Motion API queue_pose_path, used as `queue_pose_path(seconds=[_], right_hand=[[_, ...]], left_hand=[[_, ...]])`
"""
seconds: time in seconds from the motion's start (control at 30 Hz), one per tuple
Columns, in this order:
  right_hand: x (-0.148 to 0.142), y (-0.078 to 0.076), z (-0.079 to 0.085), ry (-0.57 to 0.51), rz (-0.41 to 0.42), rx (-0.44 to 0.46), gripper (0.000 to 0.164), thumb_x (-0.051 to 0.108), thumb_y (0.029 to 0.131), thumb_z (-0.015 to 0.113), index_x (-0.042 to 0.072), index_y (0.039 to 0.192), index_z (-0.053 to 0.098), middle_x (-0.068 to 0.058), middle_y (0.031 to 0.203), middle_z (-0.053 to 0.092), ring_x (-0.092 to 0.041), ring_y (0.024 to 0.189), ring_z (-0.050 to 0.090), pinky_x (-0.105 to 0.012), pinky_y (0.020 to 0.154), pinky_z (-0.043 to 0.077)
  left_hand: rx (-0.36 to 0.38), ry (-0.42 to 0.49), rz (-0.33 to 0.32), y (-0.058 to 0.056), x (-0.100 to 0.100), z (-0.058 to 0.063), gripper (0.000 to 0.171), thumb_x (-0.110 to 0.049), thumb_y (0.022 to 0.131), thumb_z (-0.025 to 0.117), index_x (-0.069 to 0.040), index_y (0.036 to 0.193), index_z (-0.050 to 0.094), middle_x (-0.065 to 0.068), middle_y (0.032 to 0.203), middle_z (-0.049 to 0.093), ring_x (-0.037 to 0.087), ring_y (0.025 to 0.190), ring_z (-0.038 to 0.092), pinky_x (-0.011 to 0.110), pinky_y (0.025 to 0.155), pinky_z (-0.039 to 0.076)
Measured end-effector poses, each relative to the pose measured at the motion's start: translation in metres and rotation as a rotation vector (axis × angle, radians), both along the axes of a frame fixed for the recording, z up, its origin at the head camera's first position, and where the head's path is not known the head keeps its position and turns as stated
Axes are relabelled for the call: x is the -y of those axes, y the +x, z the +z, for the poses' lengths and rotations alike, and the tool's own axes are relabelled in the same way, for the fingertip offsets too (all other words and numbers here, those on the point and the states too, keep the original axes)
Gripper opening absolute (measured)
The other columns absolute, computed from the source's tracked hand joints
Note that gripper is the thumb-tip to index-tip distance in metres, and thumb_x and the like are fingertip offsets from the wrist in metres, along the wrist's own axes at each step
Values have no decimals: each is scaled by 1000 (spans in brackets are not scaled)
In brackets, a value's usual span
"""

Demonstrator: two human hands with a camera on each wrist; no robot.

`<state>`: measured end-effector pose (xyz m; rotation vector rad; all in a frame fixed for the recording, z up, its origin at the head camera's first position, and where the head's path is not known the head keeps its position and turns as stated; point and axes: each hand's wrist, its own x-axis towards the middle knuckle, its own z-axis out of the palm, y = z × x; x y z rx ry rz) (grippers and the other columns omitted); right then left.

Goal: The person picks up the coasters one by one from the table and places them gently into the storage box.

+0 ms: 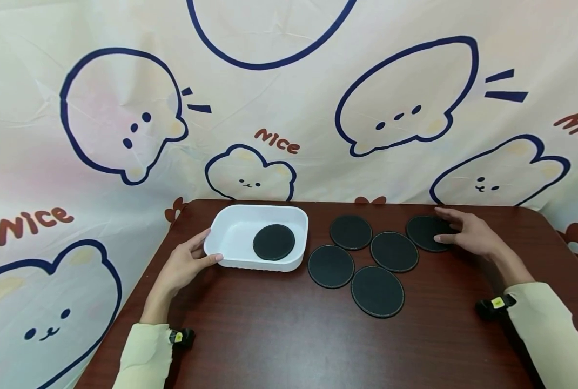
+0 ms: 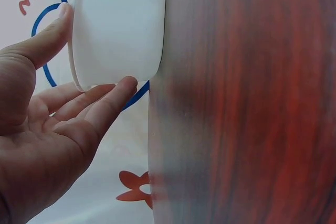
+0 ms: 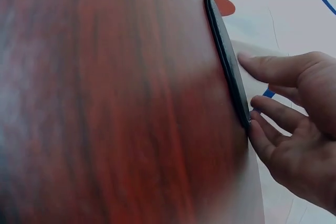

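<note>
Cartoon cloth behind a dark desk

Across the background, blue-outlined bear faces, red flowers and the word "Nice" on pale fabric; in front, glossy reddish-brown wood grain. Near the desk's far edge, toward the far left corner, a white tray with rounded corners. Inside, flat toward the right end, a round black inner disc. To the right of the tray, five more discs of the same kind, thin, with stitched rims, close together on the wood: far disc, left disc, middle disc, near disc and right disc, this last by the desk's far edge and nearest its far right corner.

Grips the tray's left end with the left hand, thumb at the near left corner, fingers around the end wall. Reaches over the right disc with the right hand, fingers loosely bent and spread from the thumb, not closed. In the right wrist view, fingertips at the disc's edge, thumb just over its top. At both pale sleeve cuffs, small black devices with yellow labels.
</note>
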<state>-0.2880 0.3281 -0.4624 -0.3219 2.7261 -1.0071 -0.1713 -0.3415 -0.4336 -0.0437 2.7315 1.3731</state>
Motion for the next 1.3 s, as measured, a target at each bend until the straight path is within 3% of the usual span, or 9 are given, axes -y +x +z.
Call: queue_pose_path(seconds=[0.3,0.57,0.6,0.7,0.77,0.83,1.0,1.2,1.3], right_hand=[[3,1,-1,11,18,-14,77,13,96,80,-4,161,43,-38,161,41,-60,144,43,-73,116,41],[-3,5,-6,-34,-120,-54,78,16,93,85,-4,158,47,-39,153,52,-59,139,50,-70,112,47],[-4,5,-7,-37,-139,-53,78,17,93,85,-4,158,47,-39,151,53,-59,137,52,-67,108,51],[-4,7,-6,-52,-181,-48,76,19,93,86,-5,155,50,-39,145,57,-52,126,60,-41,94,63],[-5,8,-5,-72,-196,-49,73,19,93,86,-7,153,53,-39,140,60,-41,114,67,-25,80,61],[-6,9,-3,-98,-201,-48,70,18,94,85,-8,150,54,-39,136,63,-26,102,71,-16,71,59],[-9,9,-1,-118,-212,-39,65,21,97,82,-7,149,55,-35,132,66,-3,86,66,-20,69,60],[-11,11,3,-130,-223,-34,61,24,102,77,-5,149,54,-31,131,67,-6,82,66,-26,66,59],[-11,12,4,-154,-217,-26,60,26,104,74,-5,150,53,-23,125,71,-8,81,68,-27,67,61]], left_hand=[[3,1,9,0,0,0,91,-30,99,80,-6,170,27,28,168,40,43,146,55,49,109,53],[2,0,6,1,-2,1,91,-28,99,80,-5,170,27,29,168,40,44,146,55,50,109,53],[2,0,5,1,-2,1,91,-28,99,80,-5,170,27,29,168,40,44,146,55,50,109,53],[2,-2,7,1,-3,2,91,-28,99,80,-5,170,28,29,168,40,44,146,55,50,109,53],[1,-3,5,1,-2,2,91,-27,99,80,-5,170,27,29,168,40,44,146,55,50,109,53],[-2,-2,5,0,-2,2,91,-26,99,80,-5,170,27,30,167,41,44,145,56,51,109,53],[0,-1,7,0,-2,2,91,-26,99,80,-6,170,27,30,167,41,44,144,57,51,108,53],[0,2,7,1,-3,2,91,-25,100,80,-6,171,26,28,168,40,43,145,56,50,109,53],[-2,0,5,0,-2,1,91,-25,100,80,-6,171,26,29,168,40,43,145,56,51,109,53]])
